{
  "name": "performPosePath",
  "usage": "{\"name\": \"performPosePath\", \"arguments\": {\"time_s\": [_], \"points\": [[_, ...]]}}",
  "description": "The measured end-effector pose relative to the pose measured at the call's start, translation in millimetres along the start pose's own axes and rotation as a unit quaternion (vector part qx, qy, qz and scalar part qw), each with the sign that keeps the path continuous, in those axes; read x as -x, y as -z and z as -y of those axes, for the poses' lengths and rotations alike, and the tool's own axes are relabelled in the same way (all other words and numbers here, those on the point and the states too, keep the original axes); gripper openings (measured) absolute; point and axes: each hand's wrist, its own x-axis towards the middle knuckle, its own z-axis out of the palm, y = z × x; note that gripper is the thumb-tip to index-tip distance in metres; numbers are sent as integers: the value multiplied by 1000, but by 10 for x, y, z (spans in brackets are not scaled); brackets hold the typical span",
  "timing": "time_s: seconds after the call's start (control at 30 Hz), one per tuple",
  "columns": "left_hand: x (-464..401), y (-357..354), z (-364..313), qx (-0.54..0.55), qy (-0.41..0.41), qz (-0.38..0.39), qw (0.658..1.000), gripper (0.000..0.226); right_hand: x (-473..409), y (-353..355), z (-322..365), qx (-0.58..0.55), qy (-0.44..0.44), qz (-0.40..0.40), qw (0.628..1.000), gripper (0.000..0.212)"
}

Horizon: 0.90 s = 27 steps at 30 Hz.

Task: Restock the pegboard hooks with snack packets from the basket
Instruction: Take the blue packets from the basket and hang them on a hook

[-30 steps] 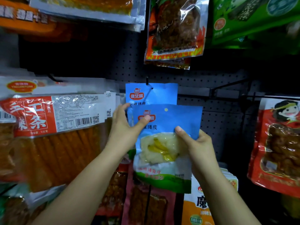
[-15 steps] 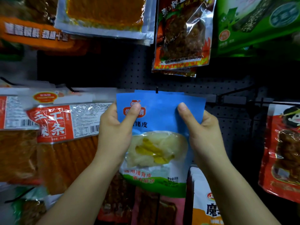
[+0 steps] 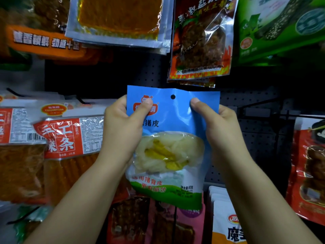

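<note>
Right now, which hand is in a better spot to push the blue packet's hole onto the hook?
Probably the right hand: its thumb pinches the blue packet right beside the hole. The left hand grips the far top corner. The hook itself is hidden.

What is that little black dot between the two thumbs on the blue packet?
In the head view it is the packet's hang hole, punched near the top of the blue packet, between the left hand and right hand.

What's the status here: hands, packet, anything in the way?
Left hand and right hand both pinch the blue packet by its top corners. Hang hole in view, no hook through it. Nothing in the way.
</note>
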Motion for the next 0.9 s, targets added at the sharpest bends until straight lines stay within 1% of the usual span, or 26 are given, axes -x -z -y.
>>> {"name": "performPosePath", "arguments": {"time_s": [0.17,0.23,0.33,0.37,0.43,0.53,0.6,0.7,0.8,0.9], "points": [[17,9,61,-2,13,2,1000,12,3,39,-108,-11,-16,-13,1000,23],[-1,3,122,-14,28,3,1000,15,-15,39,-162,1,-26,-20,999,20],[-39,-23,276,-35,63,-2,997,7,-37,44,-272,36,-43,-35,998,20],[-47,-37,334,-45,73,-1,996,9,-39,56,-316,46,-44,-43,997,22],[-62,-57,468,-77,89,1,993,16,-48,100,-408,74,-35,-64,995,25],[-114,-80,680,-113,111,5,987,3,-140,175,-546,125,-22,-92,988,36],[-190,-110,792,-142,116,10,983,3,-254,213,-611,163,-15,-90,982,47],[-320,-194,912,-181,108,14,977,5,-445,259,-683,225,-29,-92,970,52],[-425,-301,1032,-216,116,2,969,9,-632,304,-797,295,-44,-102,949,44],[-515,-399,1137,-246,145,-9,958,20,-787,343,-885,379,-64,-118,916,48]]}}
